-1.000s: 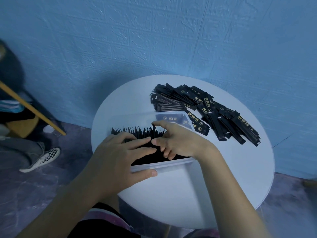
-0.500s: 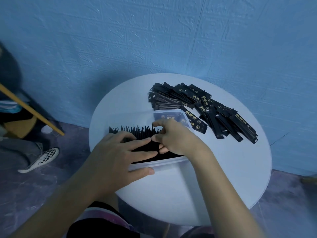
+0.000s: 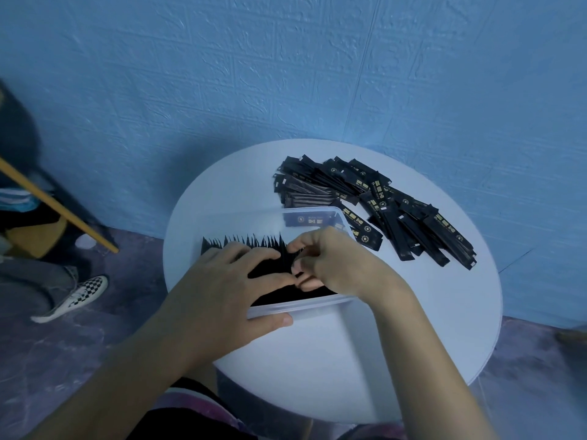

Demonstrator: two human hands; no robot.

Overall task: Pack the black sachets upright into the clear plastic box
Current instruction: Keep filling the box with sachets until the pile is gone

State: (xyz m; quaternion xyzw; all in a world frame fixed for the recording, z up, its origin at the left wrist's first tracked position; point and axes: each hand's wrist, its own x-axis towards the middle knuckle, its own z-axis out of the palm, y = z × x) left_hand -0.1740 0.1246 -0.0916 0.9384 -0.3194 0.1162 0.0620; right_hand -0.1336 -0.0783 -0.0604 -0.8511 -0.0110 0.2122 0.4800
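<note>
A clear plastic box [image 3: 320, 303] stands on the round white table [image 3: 397, 344]. A row of black sachets [image 3: 244, 243] stands upright in it, their pointed tops showing. My left hand [image 3: 222, 290] lies spread over the row, with the thumb along the outside of the front wall. At the row's right end my right hand [image 3: 340, 265] curls its fingers and pinches the sachets there. One sachet [image 3: 309, 220] shows through the box's back wall. A loose pile of black sachets [image 3: 403, 214] lies behind and to the right of the box.
A blue textured wall rises right behind the table. On the floor at left are another person's leg and checkered shoe [image 3: 76, 295], and a slanting wooden pole [image 3: 54, 201]. Bare table surface lies in front of the box.
My right hand has shifted slightly left and its fingers have curled tighter on the sachets at the row's end. My left hand stays pressed on the row.
</note>
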